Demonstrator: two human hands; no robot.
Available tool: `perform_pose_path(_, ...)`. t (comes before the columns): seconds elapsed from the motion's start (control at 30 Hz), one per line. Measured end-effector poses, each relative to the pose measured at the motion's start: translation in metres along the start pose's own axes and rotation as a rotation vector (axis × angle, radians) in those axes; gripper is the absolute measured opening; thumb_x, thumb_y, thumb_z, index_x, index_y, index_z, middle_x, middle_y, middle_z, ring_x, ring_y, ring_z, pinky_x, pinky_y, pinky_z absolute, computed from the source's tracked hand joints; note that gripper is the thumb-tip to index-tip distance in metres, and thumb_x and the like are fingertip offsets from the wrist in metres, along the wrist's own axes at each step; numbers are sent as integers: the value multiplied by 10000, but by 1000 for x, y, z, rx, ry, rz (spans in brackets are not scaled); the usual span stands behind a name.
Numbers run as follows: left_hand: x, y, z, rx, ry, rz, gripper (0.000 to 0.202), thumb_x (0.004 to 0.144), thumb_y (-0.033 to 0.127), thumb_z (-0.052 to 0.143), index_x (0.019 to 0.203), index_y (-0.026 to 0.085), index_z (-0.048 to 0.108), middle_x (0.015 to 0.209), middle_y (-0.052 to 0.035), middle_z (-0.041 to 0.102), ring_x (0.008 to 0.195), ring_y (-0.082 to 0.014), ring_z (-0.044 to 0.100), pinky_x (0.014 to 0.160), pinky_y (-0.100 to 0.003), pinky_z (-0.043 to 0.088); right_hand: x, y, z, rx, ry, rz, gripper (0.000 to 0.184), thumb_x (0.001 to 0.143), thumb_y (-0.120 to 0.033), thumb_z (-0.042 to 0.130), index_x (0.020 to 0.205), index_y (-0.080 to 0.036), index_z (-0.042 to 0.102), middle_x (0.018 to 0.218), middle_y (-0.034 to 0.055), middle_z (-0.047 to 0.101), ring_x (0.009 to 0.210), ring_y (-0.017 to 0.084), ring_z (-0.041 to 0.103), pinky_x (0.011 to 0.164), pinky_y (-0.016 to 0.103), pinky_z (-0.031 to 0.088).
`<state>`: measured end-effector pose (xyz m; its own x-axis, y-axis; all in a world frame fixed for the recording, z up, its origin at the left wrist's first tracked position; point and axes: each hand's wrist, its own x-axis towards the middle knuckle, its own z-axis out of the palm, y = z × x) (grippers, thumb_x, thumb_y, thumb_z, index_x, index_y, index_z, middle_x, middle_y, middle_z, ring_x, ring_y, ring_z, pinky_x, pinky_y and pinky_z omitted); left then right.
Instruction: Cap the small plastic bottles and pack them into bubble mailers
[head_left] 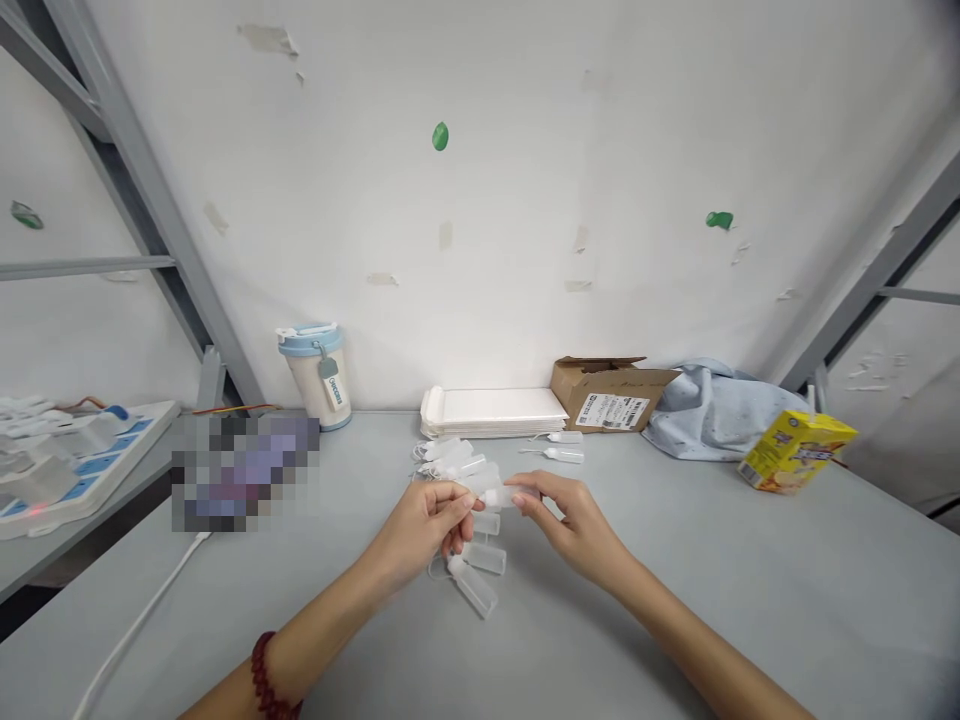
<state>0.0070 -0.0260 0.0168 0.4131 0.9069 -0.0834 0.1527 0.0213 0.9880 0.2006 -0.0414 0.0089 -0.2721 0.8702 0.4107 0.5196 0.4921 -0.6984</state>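
Between my two hands is a small translucent plastic bottle [498, 496], held level above the table. My left hand [439, 512] pinches it at the white neck end; whether a cap or cord sits in those fingers is hidden. My right hand [564, 512] grips the other end between thumb and fingers. Several similar bottles lie behind and below my left hand, among them one tilted bottle [474, 587] nearest me and a pile [448, 455] farther back, some with thin loops. Two more bottles, one of them the front one [562, 455], lie apart to the right.
Against the wall stand a stack of white flat packets [495, 410], an open cardboard box [611, 398] and a bunched pale blue cloth [720, 410]. A yellow carton [796, 452] is at right. At left are a lidded cup [319, 375], a white cable [142, 620] and a power strip [124, 455].
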Motion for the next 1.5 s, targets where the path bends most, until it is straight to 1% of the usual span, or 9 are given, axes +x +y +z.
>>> perform_pose_path(0.13, 0, 3, -6, 79, -84, 2, 380, 756, 440, 533, 544, 126, 554, 632, -36, 602, 464, -82, 474, 479, -225, 365, 0, 2, 1, -58, 32, -87, 268, 880, -350, 417, 980, -212, 623, 719, 35, 609, 672, 154, 534, 622, 271, 433)
perform_pose_path(0.23, 2, 5, -14, 129, -117, -21, 339, 753, 437, 540, 649, 123, 616, 602, -31, 602, 495, -107, 509, 481, -225, 374, 1, 4, 1, -61, 58, -110, 254, 872, -349, 438, 988, -221, 624, 707, 28, 597, 678, 153, 530, 635, 276, 440)
perform_pose_path(0.37, 3, 6, -22, 157, -85, -1, 286, 749, 405, 553, 742, 131, 638, 616, -21, 606, 535, -117, 528, 490, -216, 375, 1, 5, 1, -18, 67, -53, 263, 858, -371, 459, 992, -222, 629, 762, 38, 624, 696, 160, 535, 662, 293, 444)
perform_pose_path(0.5, 0, 9, -25, 177, -99, 6, 240, 750, 364, 557, 694, 141, 624, 621, -16, 605, 549, -114, 524, 497, -210, 371, 0, 4, 1, 30, 5, 21, 261, 841, -376, 489, 983, -225, 647, 809, 33, 651, 726, 158, 547, 685, 286, 443)
perform_pose_path(0.7, -6, 16, -31, 262, -277, -4, 218, 764, 324, 537, 666, 155, 633, 616, -16, 623, 555, -119, 538, 521, -218, 379, -2, -5, 1, 78, -113, 68, 264, 820, -395, 516, 938, -212, 664, 745, 13, 647, 667, 141, 533, 601, 251, 415)
perform_pose_path(0.87, -7, 18, -39, 277, -393, -26, 196, 757, 313, 551, 672, 161, 640, 615, -5, 619, 577, -121, 554, 549, -215, 401, -5, -10, 5, 77, -188, 83, 253, 789, -403, 561, 911, -211, 672, 751, 11, 649, 656, 133, 516, 611, 250, 408)
perform_pose_path(1.2, -3, 16, -60, 393, -418, -76, 215, 743, 333, 560, 684, 141, 639, 612, -11, 605, 571, -114, 540, 563, -211, 411, 0, -6, -3, 88, -276, 78, 178, 781, -330, 579, 847, -181, 650, 722, 7, 631, 664, 121, 520, 642, 248, 409)
perform_pose_path(1.33, 1, 10, -58, 434, -404, -74, 221, 747, 324, 547, 672, 135, 633, 597, -15, 603, 555, -114, 535, 569, -219, 419, 7, 1, -11, 55, -209, 120, 193, 805, -343, 535, 770, -183, 637, 684, 2, 637, 623, 115, 521, 575, 233, 388)
perform_pose_path(1.5, 2, 4, -58, 480, -392, -86, 237, 749, 335, 531, 645, 142, 621, 609, -19, 618, 560, -119, 543, 585, -225, 421, 16, 27, -24, -103, 11, 169, 213, 820, -337, 481, 721, -188, 596, 655, 0, 624, 618, 130, 544, 569, 247, 401)
